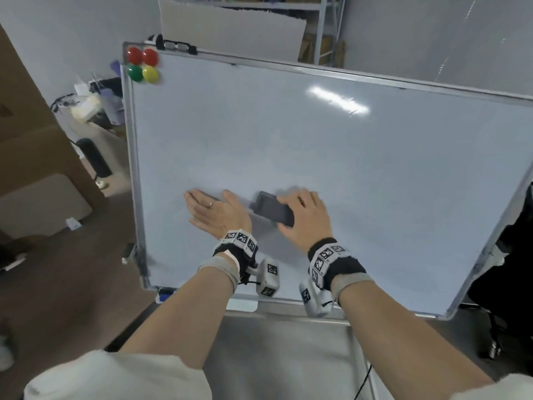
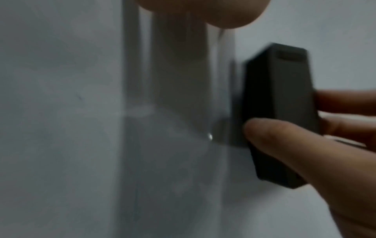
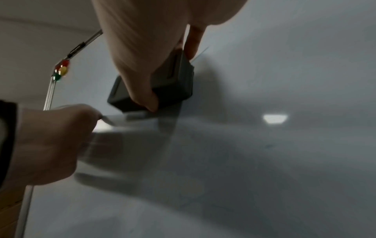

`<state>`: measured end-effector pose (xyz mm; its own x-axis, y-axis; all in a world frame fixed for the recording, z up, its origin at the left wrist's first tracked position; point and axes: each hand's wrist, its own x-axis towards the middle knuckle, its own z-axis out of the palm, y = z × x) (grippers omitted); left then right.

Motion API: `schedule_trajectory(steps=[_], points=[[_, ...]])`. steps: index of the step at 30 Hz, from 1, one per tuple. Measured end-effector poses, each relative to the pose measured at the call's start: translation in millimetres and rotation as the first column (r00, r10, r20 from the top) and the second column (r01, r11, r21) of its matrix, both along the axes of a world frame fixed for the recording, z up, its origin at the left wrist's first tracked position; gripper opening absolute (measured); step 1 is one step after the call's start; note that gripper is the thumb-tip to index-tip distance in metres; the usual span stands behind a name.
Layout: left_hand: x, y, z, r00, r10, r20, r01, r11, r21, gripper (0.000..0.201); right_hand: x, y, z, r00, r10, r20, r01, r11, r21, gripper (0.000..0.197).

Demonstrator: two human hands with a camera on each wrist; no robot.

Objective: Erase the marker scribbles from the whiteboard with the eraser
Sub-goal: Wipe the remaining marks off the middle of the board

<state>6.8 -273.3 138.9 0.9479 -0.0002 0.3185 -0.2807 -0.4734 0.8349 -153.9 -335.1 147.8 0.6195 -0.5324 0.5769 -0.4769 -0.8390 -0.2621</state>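
The right hand (image 1: 305, 216) grasps the eraser (image 1: 272, 211), a dark grey block with bevelled edges and a matte plastic back, thumb on its near long side and fingers curled over the far side. The eraser's flat face lies pressed against the whiteboard (image 1: 317, 145), low on the board and left of its middle; its outline is smeared by motion blur. In the left wrist view the thumb (image 2: 270, 136) pinches the block's side, the other fingers showing behind it.

Just beside the eraser, to its left, the left hand (image 1: 215, 210) lies flat on the board with straight fingers spread, holding nothing; a thin ring sits on one finger. Both wrists wear bands with black-and-white square markers.

The board is smooth, glossy and pale, with a slim metal frame, and it reflects a ceiling light near its upper right. No scribbles can be made out on it. Four round, shiny magnets (image 1: 142, 64), two red, one green, one yellow, cluster in its top left corner.
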Motion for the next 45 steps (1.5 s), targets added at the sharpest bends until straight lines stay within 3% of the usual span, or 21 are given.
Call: schedule_trajectory(steps=[3,7,10,12,14,15,18,20,22,24,26,27,30,32,33,34,37,39,41,43,45], points=[[11.7,2.1,-4.1,0.996,-0.010,0.085,0.011,1.000,-0.014,0.069,2.3,-6.1,15.4,0.968,-0.192,0.162,0.183,0.981,0.071,0.049],[21.9,15.5,-1.9,0.991,-0.063,0.115,0.066,0.997,-0.026,0.070,-7.2,-17.5,35.0,0.789,-0.460,0.407,0.408,0.888,0.212,0.049],[25.3,21.1,-4.1,0.987,-0.102,0.122,0.105,0.994,-0.017,0.071,4.8,9.8,17.4,0.879,-0.371,0.298,0.323,0.925,0.200,0.049],[26.7,24.5,-6.9,0.985,-0.114,0.126,0.115,0.993,-0.002,0.072,15.6,30.8,-3.7,0.973,-0.220,0.072,0.203,0.960,0.193,0.049],[28.4,28.4,-8.4,0.986,-0.122,0.115,0.123,0.992,0.004,0.071,20.0,40.4,-18.2,0.985,-0.136,-0.103,0.153,0.972,0.180,0.048],[29.7,30.0,-9.5,0.986,-0.130,0.107,0.130,0.991,0.008,0.071,19.1,39.6,-19.0,0.983,-0.166,-0.080,0.178,0.968,0.179,0.047],[34.4,34.7,-14.0,0.983,-0.161,0.092,0.160,0.987,0.016,0.072,9.5,27.1,-10.0,0.854,-0.466,0.233,0.407,0.876,0.260,0.047],[36.9,37.8,-17.5,0.980,-0.177,0.095,0.175,0.984,0.025,0.073,6.0,20.5,-7.0,0.754,-0.575,0.317,0.490,0.815,0.309,0.047],[37.4,39.9,-19.0,0.977,-0.188,0.101,0.185,0.982,0.036,0.073,12.6,26.1,-9.5,0.821,-0.510,0.258,0.430,0.849,0.307,0.048],[36.1,40.4,-18.2,0.977,-0.188,0.098,0.185,0.982,0.031,0.073,22.7,39.5,-18.6,0.951,-0.304,0.058,0.282,0.928,0.244,0.048],[33.7,39.0,-15.9,0.976,-0.189,0.104,0.187,0.982,0.030,0.073,25.0,44.3,-24.7,0.976,-0.190,-0.106,0.207,0.961,0.184,0.046],[32.9,37.8,-14.4,0.975,-0.193,0.107,0.191,0.981,0.030,0.073,22.5,39.2,-22.8,0.969,-0.236,-0.076,0.246,0.951,0.187,0.047],[31.9,34.0,-11.2,0.975,-0.200,0.098,0.197,0.980,0.043,0.074,2.6,10.7,-9.9,0.795,-0.564,0.223,0.455,0.798,0.395,0.049],[30.5,32.0,-10.8,0.975,-0.215,0.054,0.211,0.975,0.071,0.078,-12.4,-5.1,-4.6,0.632,-0.711,0.310,0.553,0.693,0.463,0.051],[28.1,30.3,-10.9,0.975,-0.222,0.027,0.219,0.972,0.089,0.081,-17.1,-8.9,-5.4,0.600,-0.733,0.321,0.582,0.675,0.454,0.052],[24.8,28.8,-11.3,0.974,-0.227,0.005,0.225,0.968,0.106,0.083,-19.0,-7.9,-7.0,0.618,-0.720,0.315,0.583,0.688,0.432,0.051],[12.1,25.7,-14.5,0.975,-0.219,-0.045,0.223,0.968,0.111,0.088,-15.0,5.4,-18.3,0.861,-0.462,0.213,0.401,0.873,0.277,0.049],[6.7,24.5,-16.6,0.977,-0.199,-0.076,0.206,0.974,0.098,0.090,-18.5,5.0,-19.2,0.939,-0.324,0.111,0.307,0.940,0.146,0.048],[4.8,22.8,-17.6,0.977,-0.188,-0.105,0.197,0.977,0.087,0.091,-25.8,-7.4,-12.8,0.879,-0.440,0.186,0.403,0.892,0.205,0.047],[3.6,21.9,-18.1,0.972,-0.194,-0.134,0.204,0.977,0.065,0.091,-31.6,-18.7,-6.3,0.740,-0.592,0.319,0.496,0.801,0.336,0.049],[1.8,22.6,-19.3,0.969,-0.201,-0.145,0.210,0.976,0.049,0.091,-30.1,-18.5,-7.9,0.781,-0.544,0.309,0.473,0.836,0.278,0.050]])
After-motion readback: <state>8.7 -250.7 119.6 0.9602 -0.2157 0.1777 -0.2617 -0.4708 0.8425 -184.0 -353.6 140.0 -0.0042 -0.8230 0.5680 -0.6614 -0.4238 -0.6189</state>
